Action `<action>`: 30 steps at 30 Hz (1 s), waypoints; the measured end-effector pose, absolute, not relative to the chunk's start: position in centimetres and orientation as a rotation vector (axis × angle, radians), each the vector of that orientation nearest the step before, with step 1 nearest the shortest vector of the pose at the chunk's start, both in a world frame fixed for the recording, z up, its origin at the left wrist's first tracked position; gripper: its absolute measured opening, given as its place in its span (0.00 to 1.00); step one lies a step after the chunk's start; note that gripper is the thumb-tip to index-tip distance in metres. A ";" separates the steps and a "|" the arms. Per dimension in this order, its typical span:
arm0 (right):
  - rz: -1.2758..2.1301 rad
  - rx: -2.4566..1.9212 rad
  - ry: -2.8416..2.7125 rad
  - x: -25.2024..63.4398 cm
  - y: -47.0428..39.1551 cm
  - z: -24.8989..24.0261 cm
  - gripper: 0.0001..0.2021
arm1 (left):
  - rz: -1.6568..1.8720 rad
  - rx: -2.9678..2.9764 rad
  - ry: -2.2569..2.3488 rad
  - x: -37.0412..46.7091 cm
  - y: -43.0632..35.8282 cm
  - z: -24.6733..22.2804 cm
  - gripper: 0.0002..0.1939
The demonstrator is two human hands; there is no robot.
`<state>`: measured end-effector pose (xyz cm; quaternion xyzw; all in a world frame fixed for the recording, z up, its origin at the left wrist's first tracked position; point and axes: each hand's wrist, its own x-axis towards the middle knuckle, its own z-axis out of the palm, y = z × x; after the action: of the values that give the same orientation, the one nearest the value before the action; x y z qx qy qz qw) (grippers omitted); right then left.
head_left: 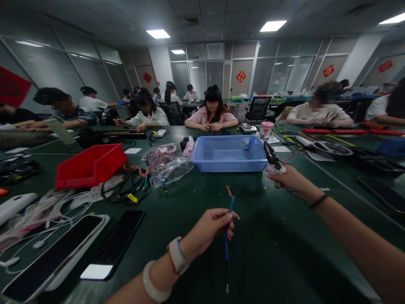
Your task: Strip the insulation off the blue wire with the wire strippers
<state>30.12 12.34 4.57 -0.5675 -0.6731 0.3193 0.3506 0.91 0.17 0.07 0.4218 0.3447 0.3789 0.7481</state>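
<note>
Near the middle of the green table, my left hand (218,226) pinches a blue cable (227,245) between thumb and fingers. Frayed copper strands show at the cable's upper end, and a small metal tip hangs at its lower end. On the right, my right hand (281,177) is closed around a dark tool (272,155) with a whitish wrapped part, held up beside the right end of a blue basket (229,165). The tool's jaws point up and away from the cable. Small wire scraps (201,188) lie on the table between the cable and the basket.
A red bin (91,166), a clear bag of wires (167,164) and black cables stand at the left. Two phones (115,242) and white earphone cords lie nearer. Across the table (177,194) sit several people. Black trays and a reel are at the right.
</note>
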 end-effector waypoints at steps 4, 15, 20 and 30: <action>1.544 -1.269 -1.311 27.0 14.5 5.8 0.14 | 0.854 0.938 0.742 0.7 0.4 0.1 0.15; 1.816 -1.308 -1.148 26.0 14.5 5.2 0.08 | 0.822 0.988 0.686 1.1 0.6 -1.2 0.15; 1.855 -1.368 -1.205 26.1 10.5 4.8 0.13 | 1.101 0.865 0.698 0.6 1.2 -0.9 0.14; 2.343 -0.906 -1.104 23.2 -2.0 2.3 0.19 | 1.357 0.659 0.650 -0.4 2.2 -0.4 0.09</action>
<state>23.19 -2.03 2.26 -0.3238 -0.3943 0.8370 0.1976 -0.44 2.19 -0.40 0.2935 0.2896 0.6049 0.6813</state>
